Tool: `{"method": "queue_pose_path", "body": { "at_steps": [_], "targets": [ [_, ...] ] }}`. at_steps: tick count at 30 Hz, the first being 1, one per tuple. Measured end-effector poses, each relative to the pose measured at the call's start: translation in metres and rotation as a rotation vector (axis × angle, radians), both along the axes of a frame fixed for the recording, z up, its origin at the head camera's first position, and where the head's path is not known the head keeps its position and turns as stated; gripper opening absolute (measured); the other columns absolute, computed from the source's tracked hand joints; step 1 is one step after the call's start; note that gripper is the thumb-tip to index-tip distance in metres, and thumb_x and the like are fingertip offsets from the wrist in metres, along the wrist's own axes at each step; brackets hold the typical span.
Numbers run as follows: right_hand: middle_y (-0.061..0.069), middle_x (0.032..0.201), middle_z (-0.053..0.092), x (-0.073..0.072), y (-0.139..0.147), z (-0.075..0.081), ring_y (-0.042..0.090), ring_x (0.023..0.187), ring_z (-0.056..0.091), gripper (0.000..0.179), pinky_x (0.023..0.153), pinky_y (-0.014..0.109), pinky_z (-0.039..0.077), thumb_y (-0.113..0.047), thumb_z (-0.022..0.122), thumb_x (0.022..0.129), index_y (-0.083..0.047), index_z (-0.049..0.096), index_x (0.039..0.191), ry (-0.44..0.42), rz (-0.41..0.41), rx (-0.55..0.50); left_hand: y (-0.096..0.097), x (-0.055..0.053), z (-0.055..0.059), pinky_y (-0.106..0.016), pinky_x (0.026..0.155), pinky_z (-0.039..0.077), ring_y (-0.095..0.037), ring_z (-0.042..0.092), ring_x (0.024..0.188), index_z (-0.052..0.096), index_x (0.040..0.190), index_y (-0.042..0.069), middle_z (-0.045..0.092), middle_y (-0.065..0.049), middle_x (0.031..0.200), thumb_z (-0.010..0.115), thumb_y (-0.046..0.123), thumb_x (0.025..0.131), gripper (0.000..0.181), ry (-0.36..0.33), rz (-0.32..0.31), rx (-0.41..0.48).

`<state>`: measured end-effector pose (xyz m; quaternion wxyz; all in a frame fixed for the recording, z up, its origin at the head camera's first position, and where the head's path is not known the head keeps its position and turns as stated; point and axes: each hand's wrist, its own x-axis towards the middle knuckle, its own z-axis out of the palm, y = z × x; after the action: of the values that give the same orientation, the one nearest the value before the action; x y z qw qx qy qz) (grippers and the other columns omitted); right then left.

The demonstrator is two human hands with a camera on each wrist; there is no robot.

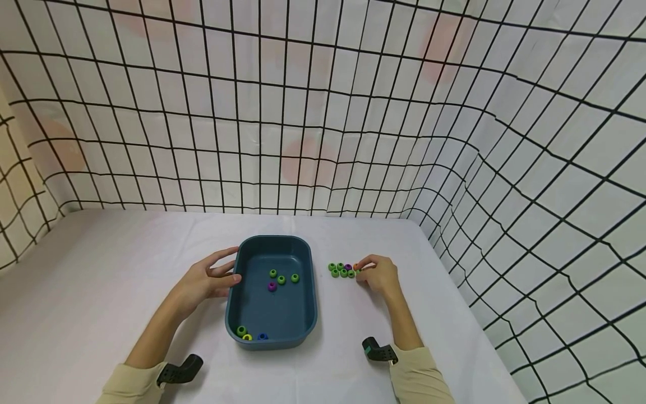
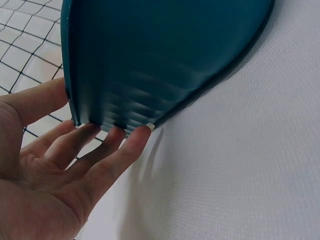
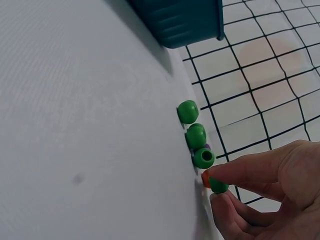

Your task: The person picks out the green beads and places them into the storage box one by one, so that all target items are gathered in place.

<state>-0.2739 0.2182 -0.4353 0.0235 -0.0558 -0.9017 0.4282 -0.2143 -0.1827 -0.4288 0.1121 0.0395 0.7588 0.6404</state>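
A blue-grey tray (image 1: 272,343) stands on the white table. My left hand (image 1: 204,283) is at its left side, fingertips touching the outer wall and the rim; in the left wrist view the fingers (image 2: 112,165) are spread and nearly straight against it. Right of the tray, my right hand (image 1: 379,275) pinches a green bead (image 3: 218,185) between thumb and finger. That bead is at the right end of a two-row group with several green beads (image 1: 335,273), a purple bead (image 1: 348,267) and an orange bead (image 1: 355,266), partly covered by the fingers.
Inside the tray lie several green beads (image 1: 281,280), a purple bead (image 1: 272,287), a yellow bead (image 1: 247,338) and a blue bead (image 1: 262,336). White cloth (image 1: 303,140) with a black grid hangs behind and to the right of the table (image 1: 126,241).
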Motion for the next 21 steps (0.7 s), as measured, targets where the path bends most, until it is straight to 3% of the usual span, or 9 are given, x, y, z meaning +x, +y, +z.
{"method": "queue_pose_path", "body": {
  "at_steps": [4, 10, 17, 21],
  "targets": [
    [0.012, 0.090, 0.075, 0.002, -0.002, 0.006, 0.019, 0.070, 0.065, 0.018, 0.058, 0.026, 0.047, -0.003, 0.074, 0.080, -0.006, 0.075, 0.098, 0.011, 0.010, -0.014, 0.000, 0.000, 0.000, -0.038, 0.088, 0.061, -0.036, 0.057, 0.133, 0.032, 0.160, 0.023, 0.038, -0.018, 0.159, 0.073, 0.022, 0.095, 0.077, -0.001, -0.002, 0.001],
    [0.010, 0.091, 0.074, 0.004, -0.012, 0.018, 0.021, 0.073, 0.069, 0.016, 0.064, 0.028, 0.055, -0.005, 0.076, 0.083, -0.006, 0.075, 0.099, 0.049, 0.037, -0.071, 0.000, 0.001, 0.000, -0.037, 0.087, 0.061, -0.037, 0.057, 0.133, 0.032, 0.160, 0.022, 0.039, -0.019, 0.159, 0.073, 0.020, 0.095, 0.076, 0.001, -0.001, 0.012],
    [0.012, 0.093, 0.071, 0.013, -0.028, 0.033, 0.027, 0.079, 0.072, 0.017, 0.076, 0.046, 0.061, -0.003, 0.078, 0.081, -0.004, 0.075, 0.098, 0.102, 0.076, -0.132, 0.000, 0.001, 0.000, -0.038, 0.087, 0.061, -0.038, 0.055, 0.135, 0.032, 0.160, 0.022, 0.039, -0.019, 0.159, 0.072, 0.021, 0.095, 0.076, 0.006, -0.001, 0.009],
    [0.012, 0.093, 0.072, 0.018, -0.039, 0.040, 0.025, 0.076, 0.072, 0.018, 0.072, 0.043, 0.061, -0.004, 0.078, 0.081, -0.005, 0.075, 0.099, 0.119, 0.103, -0.156, 0.000, 0.001, 0.000, -0.038, 0.088, 0.061, -0.037, 0.056, 0.134, 0.032, 0.160, 0.022, 0.039, -0.019, 0.159, 0.072, 0.021, 0.095, 0.076, 0.006, -0.002, 0.009]
  ]
}}
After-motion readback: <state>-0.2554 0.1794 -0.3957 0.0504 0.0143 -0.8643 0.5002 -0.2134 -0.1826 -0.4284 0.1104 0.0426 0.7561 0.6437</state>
